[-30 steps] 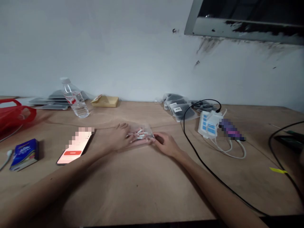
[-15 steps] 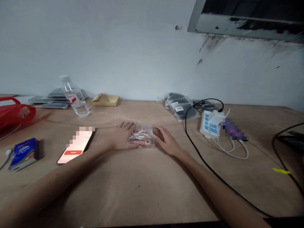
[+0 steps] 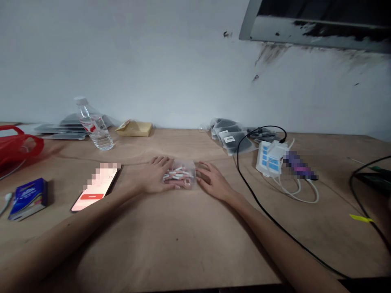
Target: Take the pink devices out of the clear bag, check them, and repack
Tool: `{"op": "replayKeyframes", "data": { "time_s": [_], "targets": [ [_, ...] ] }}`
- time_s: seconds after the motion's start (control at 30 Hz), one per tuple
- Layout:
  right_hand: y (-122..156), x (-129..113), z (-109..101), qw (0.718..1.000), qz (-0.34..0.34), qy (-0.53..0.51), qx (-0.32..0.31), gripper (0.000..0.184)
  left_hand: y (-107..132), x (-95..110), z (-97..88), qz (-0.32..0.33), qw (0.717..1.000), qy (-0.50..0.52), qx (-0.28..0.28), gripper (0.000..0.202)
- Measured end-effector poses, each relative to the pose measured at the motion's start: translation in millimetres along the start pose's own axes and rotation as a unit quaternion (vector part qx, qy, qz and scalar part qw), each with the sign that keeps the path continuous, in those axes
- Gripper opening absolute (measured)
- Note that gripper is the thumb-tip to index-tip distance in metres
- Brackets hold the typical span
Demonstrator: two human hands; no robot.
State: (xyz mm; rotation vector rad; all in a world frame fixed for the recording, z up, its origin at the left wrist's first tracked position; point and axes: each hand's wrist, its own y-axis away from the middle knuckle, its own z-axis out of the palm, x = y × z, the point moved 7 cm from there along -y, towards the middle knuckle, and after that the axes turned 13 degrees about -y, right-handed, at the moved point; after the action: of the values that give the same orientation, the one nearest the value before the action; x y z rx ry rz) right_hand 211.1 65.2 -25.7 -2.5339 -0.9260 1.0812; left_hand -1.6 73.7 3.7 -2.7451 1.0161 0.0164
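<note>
At six o'clock from the clear bag [image 3: 191, 167], the wooden table [image 3: 152, 260]. Between eight and nine, a blue pack [image 3: 28, 198], lying flat. Nearer, around nine, a phone [image 3: 97, 188] with its screen lit and partly pixelated. Between three and four, well apart, a yellow strip [image 3: 361, 218].

At the dial's centre, the bag itself, flat on the wood, full of small white-and-pink pieces [image 3: 177, 174]. On its nine-o'clock side, the left hand [image 3: 155, 175], palm down, fingers extended and slightly spread, laid over the bag's edge, gripping nothing. On its three-o'clock side, the right hand [image 3: 215, 181], loosely half-curled, thumb apart from fingers, nothing grasped; contact with the bag's edge too close to tell.

Just above three, a white power strip [image 3: 269, 159]. Slightly past nine, a red plastic bag [image 3: 14, 156]. Farther, at two, grey packets [image 3: 233, 142]; at ten, a water bottle [image 3: 95, 128]; between ten and eleven, a yellowish open box [image 3: 136, 130]. Beyond, at twelve, the pale wall [image 3: 171, 73].
</note>
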Motion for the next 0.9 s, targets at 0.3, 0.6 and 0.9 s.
{"op": "replayKeyframes", "data": {
  "time_s": [0.3, 0.6, 0.9],
  "targets": [
    [-3.6, -9.9, 6.5, 0.999, -0.022, -0.028, -0.020, 0.029, 1.1, 4.8, -5.8, 0.027, 1.000, 0.004, 0.004, 0.078],
    [-7.1, -19.3, -0.4, 0.995, -0.088, 0.026, 0.044, 0.020, 1.4, 5.4, -2.1, 0.050, 0.999, -0.001, -0.006, 0.079],
    [-1.1, 14.4, -36.7, 0.992, -0.048, 0.069, 0.090, 0.019, 6.5, -14.6, 7.8, 0.018, 0.995, -0.035, -0.089, 0.090]
  ]
}}
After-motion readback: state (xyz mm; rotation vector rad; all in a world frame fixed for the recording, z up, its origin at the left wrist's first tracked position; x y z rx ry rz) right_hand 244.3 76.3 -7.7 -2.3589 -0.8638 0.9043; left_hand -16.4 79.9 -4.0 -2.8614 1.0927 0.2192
